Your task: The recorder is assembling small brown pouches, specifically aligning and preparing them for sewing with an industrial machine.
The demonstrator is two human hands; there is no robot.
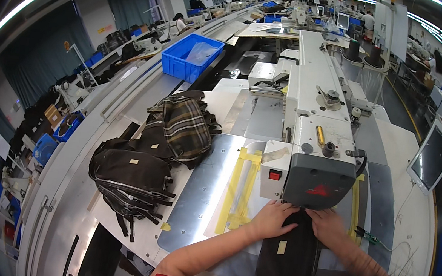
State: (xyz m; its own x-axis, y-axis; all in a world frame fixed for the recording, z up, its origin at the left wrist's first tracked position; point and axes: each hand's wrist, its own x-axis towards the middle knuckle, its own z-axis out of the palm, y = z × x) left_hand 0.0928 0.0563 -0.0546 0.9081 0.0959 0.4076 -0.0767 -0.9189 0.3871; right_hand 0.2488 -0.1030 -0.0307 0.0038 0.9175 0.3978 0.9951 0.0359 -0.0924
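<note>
A dark brown-black fabric piece point(285, 267) with a small pale label point(281, 247) lies below the front of a large white and grey sewing machine point(318, 175). My left hand point(272, 221) rests on the cloth's far left part, fingers stretched toward the machine head and thumb apart. From the other side my right hand point(328, 227) lies on the far right part, its fingers extended toward the left hand. The machine head overhangs the fingertips, so the needle area is hidden. Yellow tape strips point(230, 194) mark the metal plate point(198, 190) under the work.
Left of the plate sit a stack of dark fabric pieces point(131, 168) and a plaid piece point(185, 125). Behind them stands a blue crate point(192, 60) holding clear plastic. Small green-handled snips point(366, 235) lie right of my right hand. A tilted screen point(433, 156) stands at the right edge.
</note>
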